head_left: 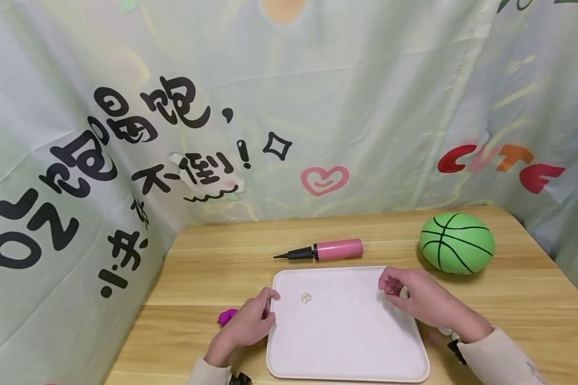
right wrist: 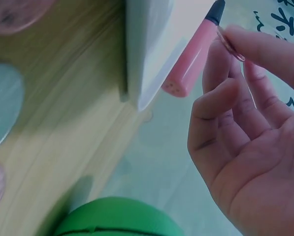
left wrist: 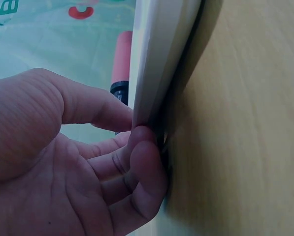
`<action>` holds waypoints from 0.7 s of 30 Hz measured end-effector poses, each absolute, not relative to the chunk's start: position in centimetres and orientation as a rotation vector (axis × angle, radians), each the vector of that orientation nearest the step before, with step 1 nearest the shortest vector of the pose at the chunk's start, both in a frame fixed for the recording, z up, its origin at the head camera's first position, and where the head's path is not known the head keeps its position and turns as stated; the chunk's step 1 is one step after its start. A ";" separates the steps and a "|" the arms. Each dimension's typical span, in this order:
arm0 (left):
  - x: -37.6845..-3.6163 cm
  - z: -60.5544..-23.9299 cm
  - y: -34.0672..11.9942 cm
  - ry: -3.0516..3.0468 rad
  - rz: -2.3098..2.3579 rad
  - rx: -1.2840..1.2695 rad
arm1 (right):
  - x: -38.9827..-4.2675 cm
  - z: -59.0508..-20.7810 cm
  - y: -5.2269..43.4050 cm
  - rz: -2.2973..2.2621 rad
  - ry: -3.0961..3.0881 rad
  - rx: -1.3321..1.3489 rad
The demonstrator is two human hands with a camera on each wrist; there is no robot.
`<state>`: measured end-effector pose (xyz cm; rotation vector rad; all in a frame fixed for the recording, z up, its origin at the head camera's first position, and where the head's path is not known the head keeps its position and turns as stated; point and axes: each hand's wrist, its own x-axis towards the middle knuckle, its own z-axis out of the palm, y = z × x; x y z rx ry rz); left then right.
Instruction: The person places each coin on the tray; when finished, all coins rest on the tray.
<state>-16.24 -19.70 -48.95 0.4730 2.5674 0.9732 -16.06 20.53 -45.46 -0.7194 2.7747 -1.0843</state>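
My left hand [head_left: 251, 321] pinches the left rim of a white rectangular tray [head_left: 347, 342], with the thumb over the edge and curled fingers against its side. Above the tray's right part, my right hand [head_left: 416, 297] holds a small thin disc [right wrist: 230, 45] between thumb and forefinger, seen nearly edge-on in the right wrist view. On the tray, towards its upper left, lies a small round disc with a segmented pattern [head_left: 306, 298]. More round discs lie on the table under the right wrist, among them a pale bluish one [right wrist: 4, 105] and a pinkish one [right wrist: 16, 12].
Behind the tray lies a pink hand pump [head_left: 339, 249] with a black nozzle. A green ball with black lines [head_left: 457, 243] sits at the back right of the wooden table [head_left: 197, 289]. Something purple [head_left: 226, 316] is beside the left hand. A printed cloth [head_left: 366, 107] hangs behind.
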 end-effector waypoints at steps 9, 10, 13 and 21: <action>-16.2 -48.9 -19.7 2.568 0.959 0.462 | -16.6 -45.5 18.7 -1.105 2.779 -0.763; -16.2 -48.9 -19.7 2.570 0.958 0.462 | -16.7 -45.6 18.5 -1.111 2.772 -0.764; -16.2 -48.9 -19.7 2.573 0.960 0.460 | -16.8 -45.6 17.7 -1.137 2.748 -0.765; -16.2 -48.9 -19.7 2.579 0.950 0.460 | -17.4 -45.6 15.8 -1.186 2.700 -0.812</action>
